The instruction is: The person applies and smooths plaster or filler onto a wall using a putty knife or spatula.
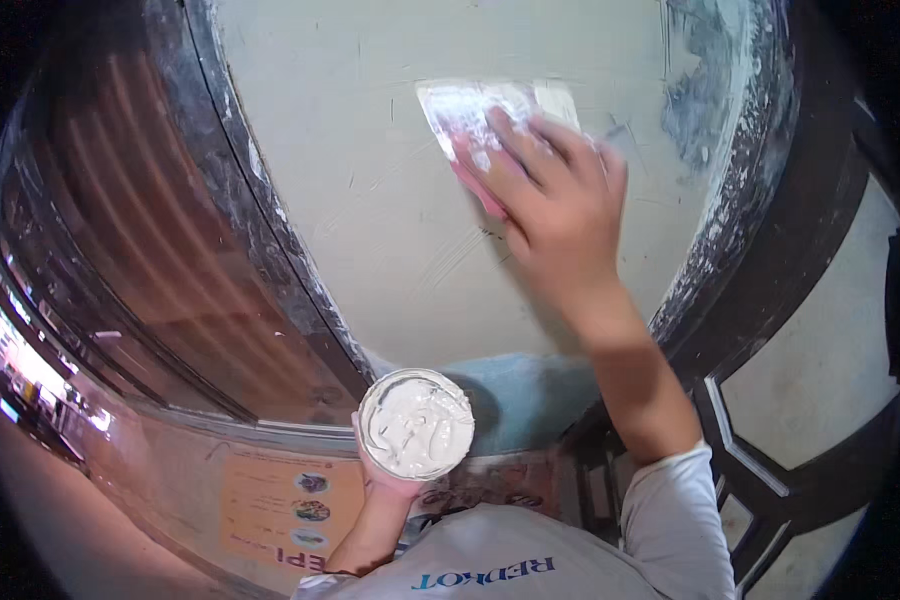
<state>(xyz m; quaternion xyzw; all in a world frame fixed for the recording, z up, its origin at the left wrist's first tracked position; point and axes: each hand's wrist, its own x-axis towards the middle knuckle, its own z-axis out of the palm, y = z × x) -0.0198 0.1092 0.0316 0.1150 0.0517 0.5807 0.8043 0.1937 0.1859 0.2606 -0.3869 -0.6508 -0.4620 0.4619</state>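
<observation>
My right hand grips a wide flat scraper with a pink part and a blade smeared white, held against the pale wall panel in the upper middle; the fingers are a little blurred. Fine scratches mark the panel. Low in the view, my left hand holds a round tub of white paste from below and the side, its open top facing up.
Dark, white-spattered frames border the panel. At the left is a brown glazed surface; at the right, a dark lattice with pale panes. A pale blue band runs low on the wall, above an orange printed sheet.
</observation>
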